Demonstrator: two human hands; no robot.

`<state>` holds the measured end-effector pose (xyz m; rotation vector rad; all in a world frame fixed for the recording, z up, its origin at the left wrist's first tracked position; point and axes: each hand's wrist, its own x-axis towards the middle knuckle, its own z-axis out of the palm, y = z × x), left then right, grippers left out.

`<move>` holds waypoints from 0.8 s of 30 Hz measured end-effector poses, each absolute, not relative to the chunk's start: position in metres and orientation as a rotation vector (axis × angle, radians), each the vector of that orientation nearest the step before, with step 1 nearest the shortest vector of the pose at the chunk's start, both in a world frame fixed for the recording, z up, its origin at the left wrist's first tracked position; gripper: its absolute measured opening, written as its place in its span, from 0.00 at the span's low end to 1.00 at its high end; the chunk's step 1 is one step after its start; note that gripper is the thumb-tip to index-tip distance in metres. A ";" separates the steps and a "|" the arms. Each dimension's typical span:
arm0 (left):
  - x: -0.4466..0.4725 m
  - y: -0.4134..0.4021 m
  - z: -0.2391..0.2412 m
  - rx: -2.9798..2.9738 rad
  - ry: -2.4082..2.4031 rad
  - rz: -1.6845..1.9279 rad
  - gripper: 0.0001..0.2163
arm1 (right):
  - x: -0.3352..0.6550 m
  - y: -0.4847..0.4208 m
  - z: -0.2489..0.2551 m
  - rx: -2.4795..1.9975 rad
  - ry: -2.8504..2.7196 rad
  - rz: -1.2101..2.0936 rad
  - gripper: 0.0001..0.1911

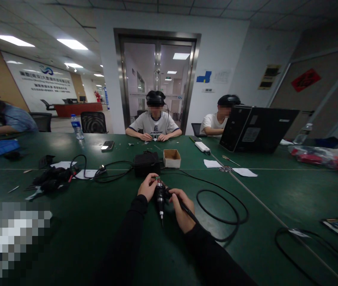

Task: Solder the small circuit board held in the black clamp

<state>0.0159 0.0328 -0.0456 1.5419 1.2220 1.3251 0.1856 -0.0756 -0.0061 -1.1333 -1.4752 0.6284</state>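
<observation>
My left hand [147, 186] pinches a small green part [158, 179] at the top of a black electric screwdriver [160, 200] whose tip points toward me. My right hand [182, 208] is wrapped round the tool's body and its black cable [219, 216], which loops away to the right across the green table [97, 222]. Both sleeves are black. A black power box [146, 163] and a small open cardboard box [171, 158] stand just beyond my hands.
Across the table sit two people wearing head cameras, one behind an open black laptop [254, 128]. Another person sits far left. A water bottle [76, 126], a phone [107, 145], tangled black cables [55, 176], paper scraps [244, 172] and red-packaged items [321, 157] lie around.
</observation>
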 end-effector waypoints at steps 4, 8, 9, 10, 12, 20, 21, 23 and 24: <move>0.016 0.033 -0.047 1.548 1.210 1.334 0.11 | 0.185 -0.077 -0.004 -1.126 -1.474 0.614 0.11; 0.015 0.034 -0.049 1.547 1.200 1.348 0.11 | 0.184 -0.078 -0.003 -1.106 -1.488 0.619 0.12; 0.015 0.034 -0.049 1.547 1.196 1.351 0.11 | 0.183 -0.078 -0.002 -1.103 -1.490 0.617 0.11; 0.015 0.034 -0.048 1.547 1.194 1.352 0.11 | 0.183 -0.078 -0.002 -1.101 -1.495 0.617 0.11; 0.016 0.033 -0.046 1.539 1.189 1.354 0.11 | 0.184 -0.078 -0.002 -1.104 -1.500 0.620 0.11; 0.017 0.032 -0.045 1.500 1.213 1.337 0.11 | 0.184 -0.080 0.001 -1.110 -1.459 0.607 0.12; 0.017 0.032 -0.045 1.507 1.213 1.333 0.11 | 0.184 -0.080 0.001 -1.110 -1.452 0.608 0.12; 0.016 0.033 -0.046 1.518 1.215 1.327 0.11 | 0.183 -0.080 0.002 -1.115 -1.442 0.619 0.12; 0.016 0.033 -0.046 1.518 1.216 1.325 0.11 | 0.183 -0.080 0.002 -1.116 -1.439 0.624 0.12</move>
